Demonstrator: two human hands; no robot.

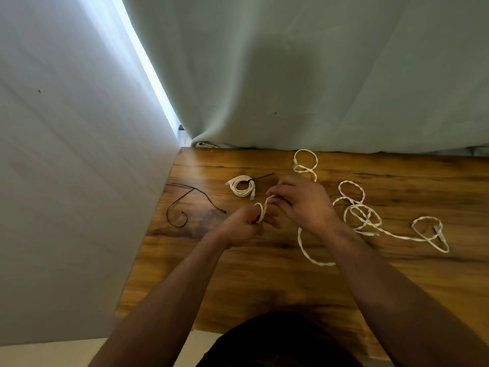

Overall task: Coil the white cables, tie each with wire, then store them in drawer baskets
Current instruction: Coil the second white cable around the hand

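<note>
My left hand (pixel 242 226) is closed around a small loop of a white cable (pixel 260 211) above the wooden table (pixel 264 274). My right hand (pixel 299 201) pinches the same cable just right of the loop. The rest of that cable (pixel 304 250) trails loose over the table below my right wrist and up to loops at the back. One coiled white cable (pixel 241 186), bound with a dark wire tie, lies behind my left hand. A further loose white cable (pixel 428 234) sprawls at the right.
Loose dark wire (pixel 182 205) lies curled near the table's left edge. A grey wall stands along the left side and a pale curtain (pixel 317 88) hangs behind the table's back edge. No drawer baskets are in view.
</note>
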